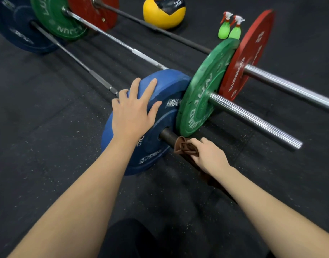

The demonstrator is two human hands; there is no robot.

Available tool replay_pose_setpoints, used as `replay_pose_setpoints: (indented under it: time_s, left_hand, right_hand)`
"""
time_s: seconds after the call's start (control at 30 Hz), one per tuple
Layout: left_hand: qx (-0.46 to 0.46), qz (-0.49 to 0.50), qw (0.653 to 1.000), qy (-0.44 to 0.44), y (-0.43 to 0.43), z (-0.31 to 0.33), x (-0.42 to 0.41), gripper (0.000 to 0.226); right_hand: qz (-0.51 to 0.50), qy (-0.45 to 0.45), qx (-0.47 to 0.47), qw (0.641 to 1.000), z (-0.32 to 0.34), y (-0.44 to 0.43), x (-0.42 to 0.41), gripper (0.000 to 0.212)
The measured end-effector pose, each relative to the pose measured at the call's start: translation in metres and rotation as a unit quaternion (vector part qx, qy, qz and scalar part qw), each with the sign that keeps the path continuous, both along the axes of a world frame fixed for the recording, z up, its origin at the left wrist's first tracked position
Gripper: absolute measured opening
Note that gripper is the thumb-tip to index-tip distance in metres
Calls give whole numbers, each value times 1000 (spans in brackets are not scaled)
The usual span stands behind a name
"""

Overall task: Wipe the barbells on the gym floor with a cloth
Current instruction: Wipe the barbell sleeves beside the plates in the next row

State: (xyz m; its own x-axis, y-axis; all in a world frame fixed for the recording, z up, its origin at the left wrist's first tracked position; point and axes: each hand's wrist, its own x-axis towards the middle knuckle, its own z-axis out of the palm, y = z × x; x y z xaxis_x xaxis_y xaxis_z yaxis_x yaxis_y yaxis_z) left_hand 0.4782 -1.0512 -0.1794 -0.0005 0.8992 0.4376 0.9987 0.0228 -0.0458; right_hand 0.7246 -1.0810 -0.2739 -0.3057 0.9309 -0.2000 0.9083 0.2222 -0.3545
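Blk speckled rubber floor, 3 barbells on it; med ball behind.

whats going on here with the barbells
A person is wiping the nearest barbell. Their left hand rests flat on the blue plate, steadying it, while the right hand grips a brown cloth against the dark bar end sticking out of that plate. Two more barbells lie beyond, with green spray bottles standing behind.

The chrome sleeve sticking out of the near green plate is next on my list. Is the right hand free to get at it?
Probably yes. The right hand grips the cloth on the dark sleeve of the blue plate, and the chrome sleeve lies just beyond it, bare, with nothing between.
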Motion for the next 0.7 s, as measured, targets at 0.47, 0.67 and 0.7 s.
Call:
replay_pose_setpoints:
  time_s: [0.47, 0.67, 0.7]
  left_hand:
    - [10, 7, 1000, -5, -10, -4, -10, 58]
    - [8, 2, 1000, 2, -12, -3, -8, 58]
    - [6, 1, 1000, 1, -13, -2, -8, 58]
  right_hand:
    - [30, -25, 50, 998, 0, -5, -31, 44]
    - [-1, -38, 23, 999, 5, -26, 2, 44]
    - [-5, -42, 16, 999, 6, -30, 7, 43]
